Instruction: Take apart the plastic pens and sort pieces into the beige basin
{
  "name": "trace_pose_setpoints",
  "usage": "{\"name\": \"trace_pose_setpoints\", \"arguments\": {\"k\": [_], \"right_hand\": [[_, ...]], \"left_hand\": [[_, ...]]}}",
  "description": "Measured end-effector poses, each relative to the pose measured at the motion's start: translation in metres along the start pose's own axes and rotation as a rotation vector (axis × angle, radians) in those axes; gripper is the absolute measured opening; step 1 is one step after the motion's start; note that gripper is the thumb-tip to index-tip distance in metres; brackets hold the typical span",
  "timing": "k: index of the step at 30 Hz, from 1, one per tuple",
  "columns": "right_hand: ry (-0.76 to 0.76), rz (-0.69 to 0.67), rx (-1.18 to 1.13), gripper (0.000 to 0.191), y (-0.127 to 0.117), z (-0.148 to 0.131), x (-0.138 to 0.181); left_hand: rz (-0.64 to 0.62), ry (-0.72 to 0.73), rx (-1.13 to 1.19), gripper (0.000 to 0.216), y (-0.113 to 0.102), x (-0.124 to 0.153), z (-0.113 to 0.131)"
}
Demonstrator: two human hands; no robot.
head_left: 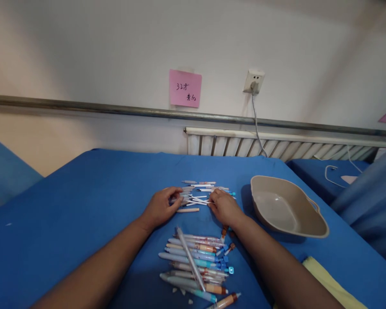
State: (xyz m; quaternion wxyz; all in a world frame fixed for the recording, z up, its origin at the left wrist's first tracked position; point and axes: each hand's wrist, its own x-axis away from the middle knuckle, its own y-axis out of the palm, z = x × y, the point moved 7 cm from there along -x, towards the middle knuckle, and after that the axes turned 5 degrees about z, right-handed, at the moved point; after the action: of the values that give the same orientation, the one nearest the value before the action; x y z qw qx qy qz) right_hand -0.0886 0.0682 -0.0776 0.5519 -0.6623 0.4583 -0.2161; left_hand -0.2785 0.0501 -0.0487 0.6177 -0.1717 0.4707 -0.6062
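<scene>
My left hand curls its fingers and thumb round the left ends of several pen barrels lying on the blue cover. Opposite it, my right hand has its fingertips closed at the right ends of thin white pen refills, some of them crossing. What lies under its fingers is partly hidden. A peach pen part rests just in front of the left hand. Nearer to me is a row of assembled-looking pens, with a clear-grey pen lying slantwise across them.
A beige plastic basin stands right of my right hand. Small brown and blue pen caps lie by the right forearm. A yellow cloth is at lower right. Behind the table edge are a radiator and a plugged cord.
</scene>
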Motion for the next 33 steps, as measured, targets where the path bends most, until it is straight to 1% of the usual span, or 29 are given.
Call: {"name": "trace_pose_setpoints", "arguments": {"k": [3,5,6,7,11,13,15,19,22,26,28,31,33], "right_hand": [[0.022,0.041,-0.02,0.011,-0.008,-0.002,0.0],[0.025,0.053,-0.056,0.013,-0.015,-0.01,0.002],[0.012,0.035,-0.086,0.015,-0.017,-0.017,0.004],[-0.01,-0.006,-0.126,0.019,-0.018,-0.025,0.007],[-0.116,-0.261,-0.273,0.036,-0.012,-0.064,0.024],[-0.146,-0.32,-0.262,0.038,-0.011,-0.077,0.031],[-0.158,-0.339,-0.236,0.034,-0.009,-0.082,0.034],[-0.133,-0.355,-0.25,0.025,-0.006,-0.084,0.034],[-0.124,-0.328,-0.246,0.025,-0.007,-0.086,0.035],[-0.127,-0.285,-0.196,0.018,-0.009,-0.092,0.037],[-0.099,-0.271,-0.185,0.017,-0.007,-0.089,0.037],[-0.008,-0.25,-0.282,0.012,0.0,-0.077,0.032],[0.104,-0.273,-0.478,0.009,0.008,-0.065,0.027]], "left_hand": [[-0.089,0.059,-0.023,0.024,0.01,0.002,0.004],[-0.116,0.093,-0.024,0.02,0.014,0.002,0.006],[-0.119,0.104,-0.019,0.02,0.015,0.003,0.006],[-0.121,0.11,-0.013,0.02,0.015,0.003,0.006],[-0.113,0.111,-0.01,0.02,0.013,0.003,0.007],[-0.105,0.108,-0.022,0.02,0.011,0.002,0.008],[-0.095,0.111,-0.028,0.022,0.009,0.002,0.008],[-0.065,0.097,-0.012,0.024,0.008,0.001,0.007],[-0.044,0.075,-0.001,0.025,0.007,0.001,0.005],[-0.034,0.069,-0.003,0.027,0.007,0.001,0.003],[-0.025,0.061,0.01,0.026,0.007,0.0,0.002],[0.009,0.035,0.047,0.026,0.005,0.0,0.0],[0.024,0.032,0.095,0.026,0.002,0.001,0.002]]}}
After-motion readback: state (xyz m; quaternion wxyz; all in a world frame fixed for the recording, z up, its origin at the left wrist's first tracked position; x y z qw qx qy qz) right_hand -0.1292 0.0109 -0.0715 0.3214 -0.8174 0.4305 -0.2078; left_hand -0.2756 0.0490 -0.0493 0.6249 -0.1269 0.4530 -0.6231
